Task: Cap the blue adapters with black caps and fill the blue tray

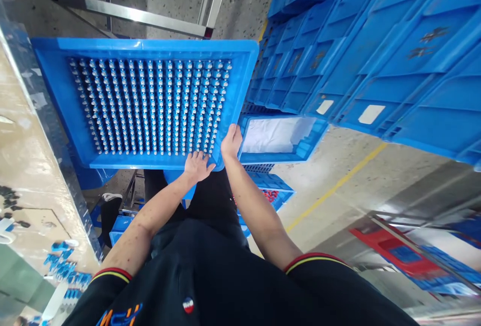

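Note:
In front of me is a shallow blue plastic crate (141,45), filled with upright small blue parts with whitish tips (150,108), set in close, even rows. My left hand (198,166) lies over the crate's near rim, right of the middle. Its fingers are stretched out towards the nearest row and its thumb is spread; it grips nothing. At the crate's right side, close to the near corner, my right hand (231,142) is closed around the edge. Its fingers under the crate are partly hidden.
On the left runs a worktable (22,160) with loose blue parts (65,263). Tall stacks of blue crates (376,60) stand at the right. Beside my right hand is a lower crate with a white liner (276,135). A metal frame (131,14) stands beyond the crate.

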A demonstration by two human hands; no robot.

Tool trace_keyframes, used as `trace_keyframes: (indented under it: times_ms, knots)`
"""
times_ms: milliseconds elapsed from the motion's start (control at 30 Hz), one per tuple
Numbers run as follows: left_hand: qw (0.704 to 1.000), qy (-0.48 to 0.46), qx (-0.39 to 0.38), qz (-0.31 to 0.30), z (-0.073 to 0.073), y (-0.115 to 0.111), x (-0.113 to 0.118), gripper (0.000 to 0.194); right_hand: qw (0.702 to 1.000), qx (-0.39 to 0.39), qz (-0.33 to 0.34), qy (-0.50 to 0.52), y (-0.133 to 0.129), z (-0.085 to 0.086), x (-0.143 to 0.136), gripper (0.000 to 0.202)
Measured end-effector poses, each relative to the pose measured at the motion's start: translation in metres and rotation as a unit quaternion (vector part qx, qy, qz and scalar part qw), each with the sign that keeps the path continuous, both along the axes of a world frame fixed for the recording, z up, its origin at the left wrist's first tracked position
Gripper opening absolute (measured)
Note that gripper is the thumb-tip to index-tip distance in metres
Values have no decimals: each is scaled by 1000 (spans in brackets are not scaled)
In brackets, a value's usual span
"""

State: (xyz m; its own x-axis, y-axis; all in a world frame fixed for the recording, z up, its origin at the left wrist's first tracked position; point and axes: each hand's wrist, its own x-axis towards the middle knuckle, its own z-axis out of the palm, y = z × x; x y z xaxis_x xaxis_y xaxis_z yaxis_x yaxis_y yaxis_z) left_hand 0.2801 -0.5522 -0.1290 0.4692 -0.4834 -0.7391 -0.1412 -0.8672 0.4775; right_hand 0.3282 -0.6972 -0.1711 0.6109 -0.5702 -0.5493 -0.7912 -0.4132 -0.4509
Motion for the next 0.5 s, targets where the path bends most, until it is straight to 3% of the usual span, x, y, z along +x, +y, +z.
trace_keyframes:
  times_ms: [133,233,333,433,500]
  knots:
    - [999,-30,-17,25,5,-3,3,52,1000,2,-1,-5,1,2,2,48]
    - [995,-79,-17,66,12,19,23,42,1000,5,-9,-9,1,3,3,49]
    - [967,-175,76,168,19,79,62,36,1000,15,-17,-9,0,4,3,51]
    - [883,-282,228,296,33,163,106,43,999,29,-19,-1,-1,4,3,47]
    - [830,-315,298,350,45,214,124,47,999,32,-20,16,0,4,4,45]
